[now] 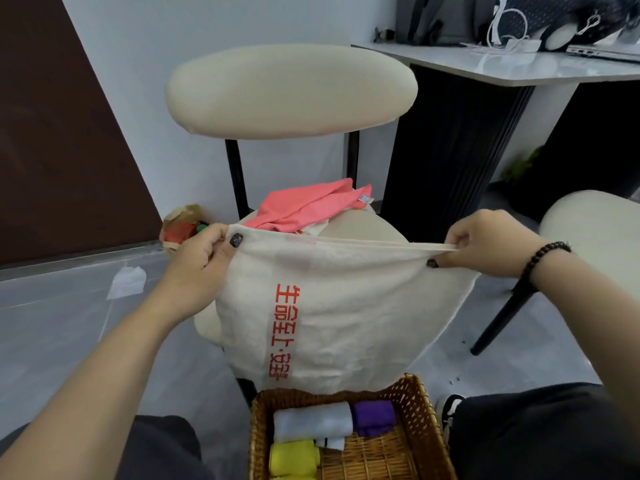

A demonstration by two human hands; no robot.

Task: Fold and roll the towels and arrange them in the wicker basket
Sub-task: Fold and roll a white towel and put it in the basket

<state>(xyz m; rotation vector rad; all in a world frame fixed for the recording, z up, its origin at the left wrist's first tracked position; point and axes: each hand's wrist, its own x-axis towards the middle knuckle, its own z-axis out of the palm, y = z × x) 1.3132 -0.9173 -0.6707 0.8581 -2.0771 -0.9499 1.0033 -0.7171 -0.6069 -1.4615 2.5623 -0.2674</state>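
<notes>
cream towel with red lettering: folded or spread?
Folded once: cream towel with red lettering hangs doubled, two top edges pinched by left hand and right hand.

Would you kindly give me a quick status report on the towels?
Left hand and right hand pinch cream towel's top corners. Pink towel waits on chair. Three rolls in basket. Nothing blocking.

light: even, soft indoor, fairly bright, no hard shadows | glare: pale sheen on desk top point(519, 69) at upper right, faint reflections on grey floor point(52, 323) | distortion: wide-angle, wall lines & forearms bow toward frame edges | focus: centre fairly sharp, cream towel point(346, 306) lettering readable, far desk clutter soft, slight compression smear
</notes>
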